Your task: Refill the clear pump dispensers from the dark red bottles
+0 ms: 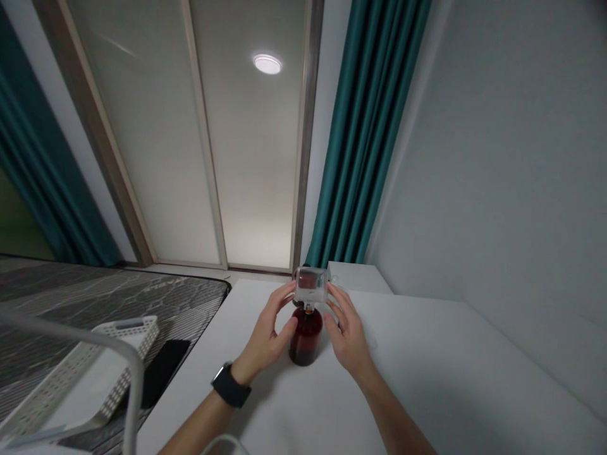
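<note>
A dark reddish-brown bottle point(306, 341) stands upright on the white table point(417, 354). Right above its neck is a clear, box-shaped container point(312, 284); whether it rests on the bottle I cannot tell. My left hand point(270, 328), with a dark watch on the wrist, has its fingers against the container's left side and its thumb by the bottle's shoulder. From the other side, the fingers of my right hand point(348, 328) press on the container's right edge, its thumb close to the bottle. Both hands are curved, gripping the container between them.
Left of the table, a white perforated basket point(107, 379) and a black flat object point(165, 370) lie on a grey striped surface. A grey bent tube point(135, 379) crosses the lower left. Behind the table are a white box point(360, 275), teal curtains point(367, 139) and frosted sliding doors point(251, 158).
</note>
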`<state>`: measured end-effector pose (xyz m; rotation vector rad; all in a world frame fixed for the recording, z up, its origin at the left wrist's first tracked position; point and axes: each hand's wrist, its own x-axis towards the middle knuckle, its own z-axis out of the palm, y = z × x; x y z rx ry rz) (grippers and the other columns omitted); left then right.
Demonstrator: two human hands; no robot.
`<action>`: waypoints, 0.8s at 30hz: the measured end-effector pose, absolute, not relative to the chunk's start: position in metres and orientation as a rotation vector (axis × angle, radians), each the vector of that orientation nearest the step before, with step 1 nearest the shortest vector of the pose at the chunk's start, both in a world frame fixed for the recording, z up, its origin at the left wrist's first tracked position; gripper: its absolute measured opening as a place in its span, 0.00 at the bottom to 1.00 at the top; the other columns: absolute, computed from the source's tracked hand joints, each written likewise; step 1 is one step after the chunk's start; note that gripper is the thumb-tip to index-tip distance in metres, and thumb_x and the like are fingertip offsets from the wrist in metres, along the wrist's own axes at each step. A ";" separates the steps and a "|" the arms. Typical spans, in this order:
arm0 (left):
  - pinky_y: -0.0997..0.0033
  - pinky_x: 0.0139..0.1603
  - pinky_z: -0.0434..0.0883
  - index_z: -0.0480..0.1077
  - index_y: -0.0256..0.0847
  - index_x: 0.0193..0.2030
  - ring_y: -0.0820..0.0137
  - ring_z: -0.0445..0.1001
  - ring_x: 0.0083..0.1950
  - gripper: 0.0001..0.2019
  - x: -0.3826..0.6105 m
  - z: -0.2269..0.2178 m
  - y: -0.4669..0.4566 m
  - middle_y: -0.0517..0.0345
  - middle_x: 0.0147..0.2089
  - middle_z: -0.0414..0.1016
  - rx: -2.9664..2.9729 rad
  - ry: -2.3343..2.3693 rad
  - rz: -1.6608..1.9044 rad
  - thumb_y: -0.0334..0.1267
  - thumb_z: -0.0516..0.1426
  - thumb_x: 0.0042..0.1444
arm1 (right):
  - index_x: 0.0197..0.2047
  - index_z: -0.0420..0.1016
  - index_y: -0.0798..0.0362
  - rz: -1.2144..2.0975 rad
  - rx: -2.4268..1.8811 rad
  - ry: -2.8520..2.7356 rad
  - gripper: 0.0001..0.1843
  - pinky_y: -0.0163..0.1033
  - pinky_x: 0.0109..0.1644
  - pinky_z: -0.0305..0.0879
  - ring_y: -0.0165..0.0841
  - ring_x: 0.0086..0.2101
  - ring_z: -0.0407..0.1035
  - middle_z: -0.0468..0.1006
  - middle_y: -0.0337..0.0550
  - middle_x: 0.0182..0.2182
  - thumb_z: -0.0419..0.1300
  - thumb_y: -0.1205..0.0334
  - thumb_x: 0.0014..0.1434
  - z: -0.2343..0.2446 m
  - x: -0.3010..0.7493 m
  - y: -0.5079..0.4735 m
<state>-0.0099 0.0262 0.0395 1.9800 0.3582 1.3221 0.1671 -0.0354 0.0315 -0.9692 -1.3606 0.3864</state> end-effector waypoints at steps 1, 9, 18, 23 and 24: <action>0.48 0.70 0.61 0.57 0.46 0.69 0.55 0.59 0.71 0.24 -0.010 0.040 0.026 0.46 0.71 0.58 1.986 0.358 1.320 0.42 0.53 0.68 | 0.66 0.64 0.46 0.385 -0.967 -1.359 0.25 0.51 0.66 0.63 0.42 0.61 0.64 0.64 0.49 0.64 0.55 0.58 0.67 0.031 0.167 -0.035; 0.45 0.70 0.60 0.56 0.47 0.70 0.55 0.58 0.71 0.25 -0.010 0.040 0.026 0.45 0.71 0.58 2.011 0.351 1.324 0.41 0.52 0.68 | 0.65 0.65 0.46 0.359 -0.958 -1.368 0.23 0.51 0.66 0.64 0.42 0.62 0.63 0.65 0.50 0.63 0.54 0.59 0.68 0.032 0.167 -0.036; 0.45 0.71 0.59 0.55 0.47 0.70 0.54 0.57 0.71 0.25 -0.011 0.040 0.026 0.46 0.71 0.57 2.023 0.322 1.337 0.42 0.52 0.68 | 0.65 0.65 0.45 0.350 -0.950 -1.367 0.23 0.51 0.65 0.64 0.43 0.61 0.64 0.66 0.49 0.63 0.55 0.57 0.67 0.033 0.167 -0.037; 0.45 0.71 0.59 0.55 0.47 0.69 0.54 0.57 0.71 0.24 -0.011 0.040 0.026 0.46 0.71 0.57 2.030 0.312 1.335 0.43 0.52 0.68 | 0.64 0.65 0.46 0.357 -0.937 -1.367 0.23 0.52 0.65 0.64 0.43 0.61 0.65 0.66 0.50 0.63 0.55 0.57 0.67 0.033 0.167 -0.038; 0.45 0.71 0.60 0.55 0.47 0.69 0.54 0.57 0.71 0.24 -0.011 0.041 0.025 0.46 0.71 0.57 2.032 0.311 1.336 0.43 0.52 0.68 | 0.64 0.65 0.46 0.361 -0.939 -1.365 0.23 0.52 0.65 0.64 0.43 0.61 0.65 0.66 0.50 0.63 0.55 0.57 0.67 0.034 0.167 -0.038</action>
